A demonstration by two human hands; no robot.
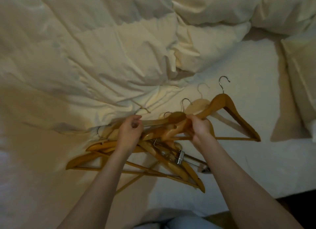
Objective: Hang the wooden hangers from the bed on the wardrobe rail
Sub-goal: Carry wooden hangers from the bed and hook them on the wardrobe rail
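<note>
Wooden hangers (153,153) lie in a loose, overlapping pile on the white sheet of the bed (239,168), just beside the edge of a rumpled cream duvet (85,57). Their metal hooks point in different directions, and one hanger in the pile carries a shiny metal clip (180,157) on its bar.

The right hand (201,127) has its fingers and thumb curled round one sloping arm of a darker hanger (230,107) at the right side of the pile. This hanger's hook (224,82) points away from the person, and its straight lower bar runs out to the right from behind the hand. A paler hanger (198,105) lies partly under it on the sheet.

The left hand (130,131) is over the middle of the pile with its fingers loosely curled and the thumb close to the fingertips. Whether it actually pinches one of the hangers beneath it cannot be told.

A pillow (239,6) sits at the far side of the bed.
</note>
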